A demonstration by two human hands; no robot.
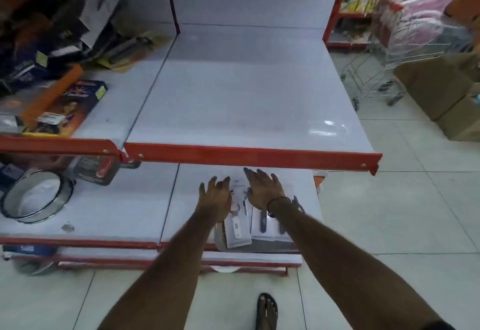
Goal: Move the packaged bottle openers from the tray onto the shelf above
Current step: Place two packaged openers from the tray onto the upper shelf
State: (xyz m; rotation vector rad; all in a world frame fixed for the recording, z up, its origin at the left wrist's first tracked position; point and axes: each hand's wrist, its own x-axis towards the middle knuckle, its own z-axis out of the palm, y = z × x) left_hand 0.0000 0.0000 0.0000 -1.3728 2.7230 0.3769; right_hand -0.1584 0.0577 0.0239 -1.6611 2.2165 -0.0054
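while nothing has yet been set on the shelf above [246,101], whose white surface is seen bare from its red front lip back to the rear panel, the task is judged to be at its very start. the packaged bottle openers [239,228] are found lying flat in a loose, overlapping pile on the lower level, at about 6 o'clock from the bare shelf's middle, close to the front edge; whether a tray lies beneath them cannot be told, since only a grey edging is glimpsed under the packs. the left hand [215,197] is held with fingers spread over the pile's 9 o'clock side, and the right hand [263,189] is likewise spread, palm down, over its 12 o'clock end; no pack is seen pinched or lifted by either, and whether the palms actually touch the packs cannot be told. every pack is therefore judged still to be moved. a round sieve [36,196] is seen well apart at 9 o'clock.
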